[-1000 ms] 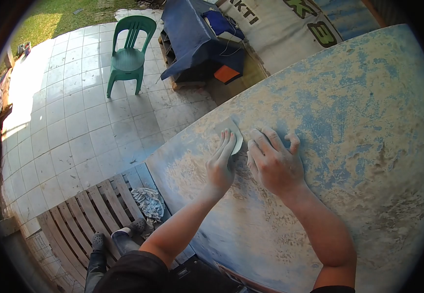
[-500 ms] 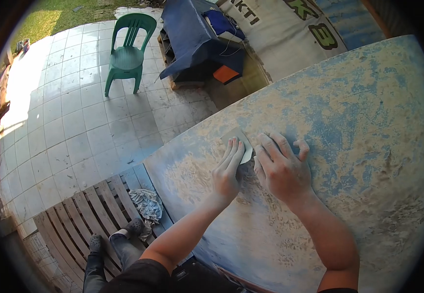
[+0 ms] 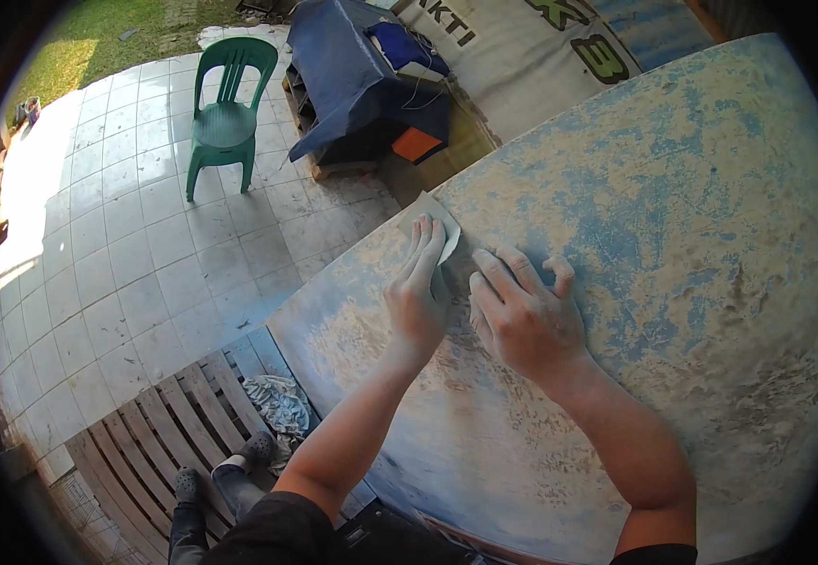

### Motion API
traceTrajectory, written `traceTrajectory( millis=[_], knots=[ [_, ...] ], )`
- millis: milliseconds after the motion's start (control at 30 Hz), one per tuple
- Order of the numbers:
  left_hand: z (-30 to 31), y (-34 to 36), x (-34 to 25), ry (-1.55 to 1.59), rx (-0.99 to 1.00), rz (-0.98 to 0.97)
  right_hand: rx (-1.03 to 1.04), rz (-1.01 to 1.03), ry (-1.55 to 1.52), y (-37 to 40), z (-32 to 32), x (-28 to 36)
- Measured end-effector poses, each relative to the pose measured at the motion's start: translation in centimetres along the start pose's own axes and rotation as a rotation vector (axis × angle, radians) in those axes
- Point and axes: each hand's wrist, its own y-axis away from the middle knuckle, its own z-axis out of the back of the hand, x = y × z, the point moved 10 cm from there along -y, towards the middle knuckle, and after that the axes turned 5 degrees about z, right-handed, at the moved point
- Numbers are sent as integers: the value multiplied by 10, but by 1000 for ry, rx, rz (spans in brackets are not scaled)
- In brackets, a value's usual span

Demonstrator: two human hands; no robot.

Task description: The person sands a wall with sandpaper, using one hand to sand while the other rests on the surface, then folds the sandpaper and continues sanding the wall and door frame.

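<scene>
My left hand (image 3: 417,299) presses a pale sheet of sandpaper (image 3: 449,229) flat against a large worn surface (image 3: 672,207) with patchy blue and beige paint. Its fingers lie extended together over the sheet, close to the surface's far edge. Just to the right, my right hand (image 3: 531,325) rests on the same surface with bent, parted fingers and the little finger lifted. Nothing shows in the right hand, though its palm side is hidden. Pale dust coats both hands.
A slatted wooden platform (image 3: 150,443) is under my feet, with a crumpled cloth (image 3: 279,405) beside them. On the tiled floor (image 3: 136,273) stands a green plastic chair (image 3: 224,124). A dark blue tarp (image 3: 333,75) covers a stack beyond the surface, near a printed banner (image 3: 512,56).
My left hand has slid the sandpaper up and left toward the far edge. The right hand has shifted slightly left, and the gap between the hands is wider. The camera view has moved a little.
</scene>
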Motion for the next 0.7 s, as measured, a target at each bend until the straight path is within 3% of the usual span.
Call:
traceTrajectory(
  millis=[100,300,533,700],
  knots=[
    [-6,-4,-2,25,-82,8,-23,10,-13,1,0,0],
    [-1,74,10,-38,101,5,-30,0,-13,1,0,0],
    [0,-16,-1,9,-73,55,-43,26,0,0,4,2],
    [-8,64,14,-4,57,1,-37,20,-23,2,3,2]
  ],
)
